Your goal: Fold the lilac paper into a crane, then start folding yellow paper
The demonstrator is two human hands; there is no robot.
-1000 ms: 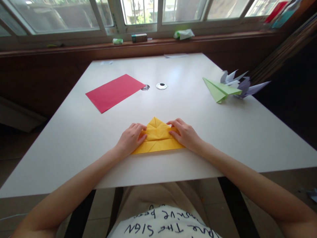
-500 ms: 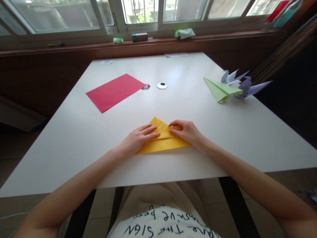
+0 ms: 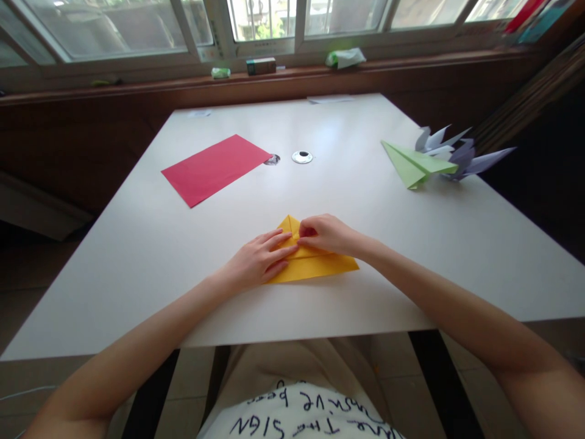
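Note:
A folded sheet of yellow paper (image 3: 315,268) lies near the front edge of the white table (image 3: 219,323), its point facing away from me. My left hand (image 3: 255,259) rests flat over the paper's left side, fingers stretched out across it. From the right, my right hand (image 3: 331,235) reaches onto the upper part of the paper. Its thumb and index finger are pinched together at a fold near the centre crease, close to my left fingertips. Part of the fold is hidden beneath both hands.
A flat red sheet (image 3: 214,171) lies at the left, its corner at a round table hole (image 3: 273,160). A metal-rimmed hole (image 3: 302,157) is beside it. On the right sit a green paper plane (image 3: 420,164) and purple folded paper (image 3: 470,161). Small items line the windowsill (image 3: 301,71).
My right hand has moved left across the yellow paper toward the centre crease, its fingers curling into a tighter pinch. My left hand stays on the paper's left side.

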